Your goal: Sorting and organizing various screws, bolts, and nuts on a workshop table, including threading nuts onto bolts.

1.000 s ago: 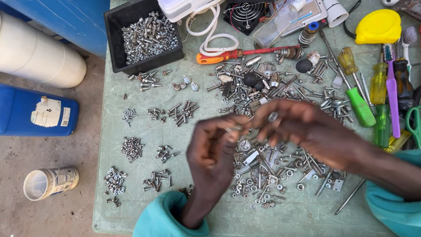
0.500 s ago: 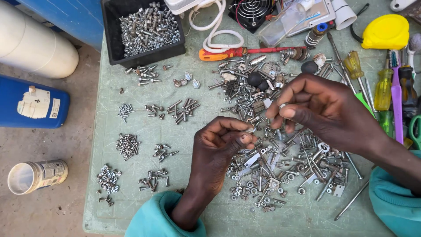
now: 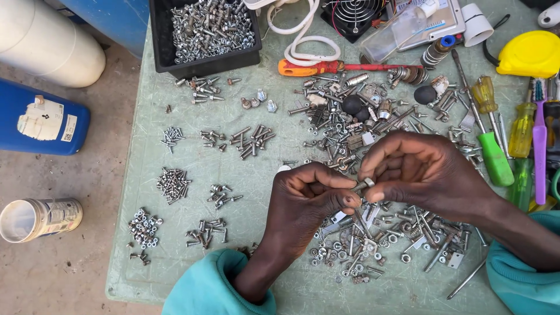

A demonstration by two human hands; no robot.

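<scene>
Left hand [image 3: 303, 198] and right hand [image 3: 417, 175] are meeting over the middle of the green table [image 3: 175, 274], both pinching one small metal fastener [image 3: 363, 186] between fingertips; the piece is sitting just above the table, between the two thumbs. Whether it is a bolt with a nut cannot be told.

Directly beneath and around the hands, a loose heap of mixed hardware [image 3: 373, 245] (nuts, washers, brackets, screws) is lying, partly covered by the hands and wrists. Teal sleeves are showing at the lower edge.

To the left, small sorted piles are lying apart from one another: nuts [image 3: 143, 227], short screws [image 3: 173, 184], and longer bolts [image 3: 251, 140].

To the right, screwdrivers with green and yellow handles [image 3: 494, 157] are lying side by side, with a purple tool [image 3: 539, 151] next to them.

Farther off, a red-and-orange screwdriver [image 3: 326, 67] is lying across the table, behind a second heap of hardware. At the far edge, a black tray of screws [image 3: 160, 52], a white cable [image 3: 303, 41], a small fan [image 3: 353, 14] and a yellow tape measure [image 3: 531, 52] are resting.

On the floor to the left, a blue canister [image 3: 35, 122] and an open tin can [image 3: 38, 219] are lying.
</scene>
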